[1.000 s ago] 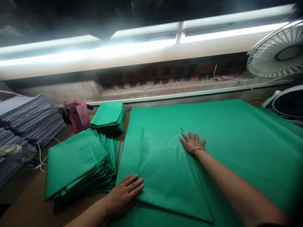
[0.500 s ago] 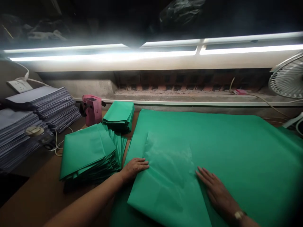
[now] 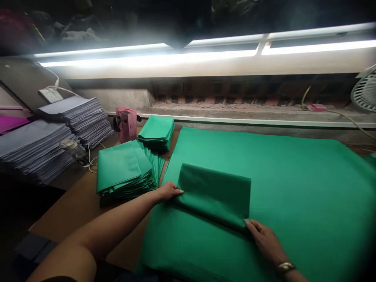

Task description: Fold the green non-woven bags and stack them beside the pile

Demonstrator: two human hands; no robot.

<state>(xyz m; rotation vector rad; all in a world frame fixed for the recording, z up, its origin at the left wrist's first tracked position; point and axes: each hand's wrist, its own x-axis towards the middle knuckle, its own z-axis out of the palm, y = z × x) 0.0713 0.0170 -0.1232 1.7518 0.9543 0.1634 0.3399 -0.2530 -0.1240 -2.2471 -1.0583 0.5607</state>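
A green sheet [image 3: 216, 192], folded into a wide rectangle with a rounded near edge, is held between my two hands. Its left side is pinched by my left hand [image 3: 170, 191], thumb on top. At the near right corner my right hand [image 3: 263, 237] grips it between thumb and curled fingers. Under it spreads a broad stack of large green sheets [image 3: 282, 180]. To the left lies a pile of folded green pieces [image 3: 123, 164], with a smaller neat green stack [image 3: 157, 129] behind it.
White paper stacks [image 3: 32, 152] fill the far left, beside a clear bottle [image 3: 75, 150] and a cable. A pink box-like device [image 3: 127, 124] stands behind the green piles. A power strip [image 3: 50, 94] sits at the back left and a fan [image 3: 366, 92] at the right.
My hands lay flat at the sides of a longer green sheet; now they grip it and it is folded over, away from me. The camera view has shifted, with surroundings moving rightward.
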